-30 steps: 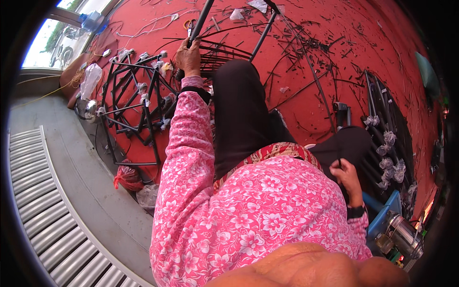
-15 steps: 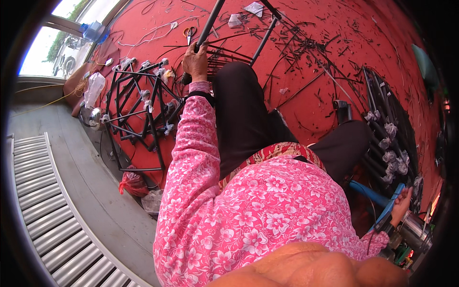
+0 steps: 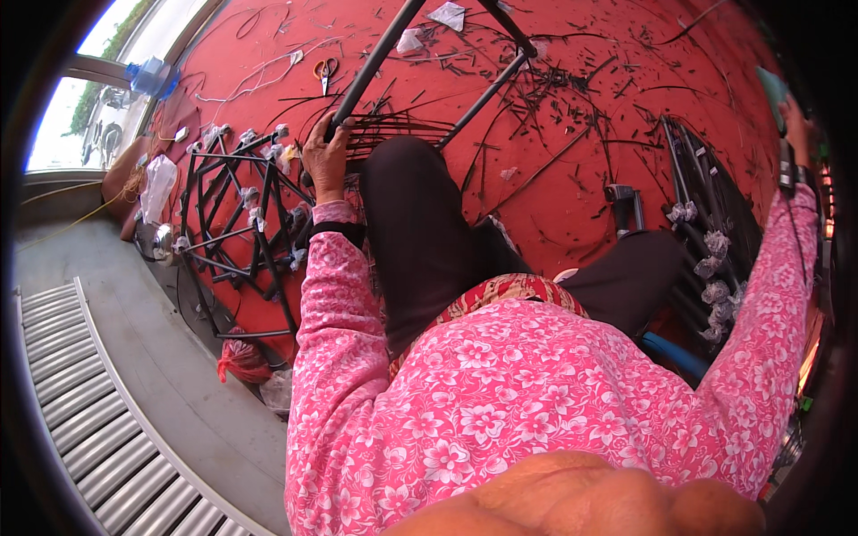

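Note:
My left hand is closed round the lower end of a thick tube of a black tubular frame, left of my raised knee. The frame leans up and away past the top edge of the picture. Thin black rods or strips lie below it, behind my knee. Out at the far right, my right hand is stretched forward beside a teal object. Its fingers are small and blurred, so what they hold is unclear. A dark band with a small black device sits at that wrist.
Orange-handled scissors lie on the red floor among scattered black scraps. Black frames with wrapped joints stand at left, and a red bag lies near them. Black tubes lie at right. A roller conveyor runs along the left.
My right hand has swung from beside the blue bar at lower right to the far upper right. My left hand keeps hold of the frame; the view has shifted slightly.

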Demonstrator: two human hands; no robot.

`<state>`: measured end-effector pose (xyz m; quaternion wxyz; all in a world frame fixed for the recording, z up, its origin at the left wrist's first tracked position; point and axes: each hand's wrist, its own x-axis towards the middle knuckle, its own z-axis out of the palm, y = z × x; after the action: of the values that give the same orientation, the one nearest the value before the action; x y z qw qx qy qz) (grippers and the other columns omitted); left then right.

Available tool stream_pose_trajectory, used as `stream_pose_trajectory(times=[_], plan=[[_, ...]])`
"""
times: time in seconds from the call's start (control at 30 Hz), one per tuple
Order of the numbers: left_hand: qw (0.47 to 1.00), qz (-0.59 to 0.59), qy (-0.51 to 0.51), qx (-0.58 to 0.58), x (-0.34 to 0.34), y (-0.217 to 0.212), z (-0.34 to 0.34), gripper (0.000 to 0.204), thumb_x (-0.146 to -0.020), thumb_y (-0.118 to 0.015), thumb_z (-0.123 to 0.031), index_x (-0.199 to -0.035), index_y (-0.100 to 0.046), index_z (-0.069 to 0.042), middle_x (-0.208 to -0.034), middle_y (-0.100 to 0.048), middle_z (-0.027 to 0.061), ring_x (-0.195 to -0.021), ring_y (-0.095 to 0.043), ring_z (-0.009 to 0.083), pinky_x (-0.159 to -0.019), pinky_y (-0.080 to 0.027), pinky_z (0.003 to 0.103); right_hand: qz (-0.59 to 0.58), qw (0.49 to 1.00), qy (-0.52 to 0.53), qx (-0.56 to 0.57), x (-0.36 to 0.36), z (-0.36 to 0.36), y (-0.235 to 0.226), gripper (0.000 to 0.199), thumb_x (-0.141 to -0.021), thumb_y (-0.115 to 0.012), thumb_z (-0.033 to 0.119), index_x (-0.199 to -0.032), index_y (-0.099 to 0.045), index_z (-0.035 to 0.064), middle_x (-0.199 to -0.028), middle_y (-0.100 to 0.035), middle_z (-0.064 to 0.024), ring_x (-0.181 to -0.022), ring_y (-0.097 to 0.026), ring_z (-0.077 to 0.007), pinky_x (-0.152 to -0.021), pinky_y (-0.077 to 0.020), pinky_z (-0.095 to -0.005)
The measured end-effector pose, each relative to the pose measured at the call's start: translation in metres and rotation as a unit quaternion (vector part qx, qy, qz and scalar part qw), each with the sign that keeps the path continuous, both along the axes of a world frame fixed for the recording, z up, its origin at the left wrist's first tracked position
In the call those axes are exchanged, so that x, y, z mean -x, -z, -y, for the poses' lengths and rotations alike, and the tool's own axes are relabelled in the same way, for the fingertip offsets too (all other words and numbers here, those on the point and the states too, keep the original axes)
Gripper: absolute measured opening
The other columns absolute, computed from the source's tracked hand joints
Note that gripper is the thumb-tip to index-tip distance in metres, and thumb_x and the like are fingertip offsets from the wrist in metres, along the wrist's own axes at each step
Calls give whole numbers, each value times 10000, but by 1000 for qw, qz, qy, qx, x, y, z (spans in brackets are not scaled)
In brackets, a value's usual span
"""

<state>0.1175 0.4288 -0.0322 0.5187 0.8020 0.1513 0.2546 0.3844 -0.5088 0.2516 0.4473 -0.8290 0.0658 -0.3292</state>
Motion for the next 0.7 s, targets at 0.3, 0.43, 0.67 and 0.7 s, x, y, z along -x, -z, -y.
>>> stream_pose_trajectory(times=[0.3,0.43,0.67,0.7], plan=[[997,-6,8,-74,5,-11,-2,426,-876,-805,-386,-1160,-746,-74,-970,-751,41,-894,-690,140,-807,-517,305,-323,882,-233,-252,45,-400,281,371,-913,-768,154,-1200,-636,-41,-892,-700,-36,-730,-679,-89,-597,-575,-212],[992,-14,5,-125,7,-17,3,405,-875,-801,-370,-1154,-744,-81,-953,-744,54,-867,-696,183,-795,-521,328,-325,895,-208,-223,36,-479,322,331,-901,-793,171,-1121,-639,-24,-846,-688,-35,-640,-652,-68,-538,-544,-196],[993,-31,32,-112,17,-27,18,360,-864,-792,-332,-1144,-735,-112,-1024,-735,43,-948,-668,217,-884,-454,343,-297,940,-85,-143,-3,-499,375,275,-876,-805,250,-855,-689,2,-682,-658,-54,-565,-636,-117,-483,-494,-259],[992,-32,33,-116,18,-29,20,360,-861,-792,-331,-1143,-735,-115,-1021,-734,40,-954,-665,219,-892,-447,345,-276,939,-93,-183,-5,-497,380,293,-874,-793,261,-825,-687,-8,-652,-642,-45,-530,-611,-122,-472,-479,-274]])
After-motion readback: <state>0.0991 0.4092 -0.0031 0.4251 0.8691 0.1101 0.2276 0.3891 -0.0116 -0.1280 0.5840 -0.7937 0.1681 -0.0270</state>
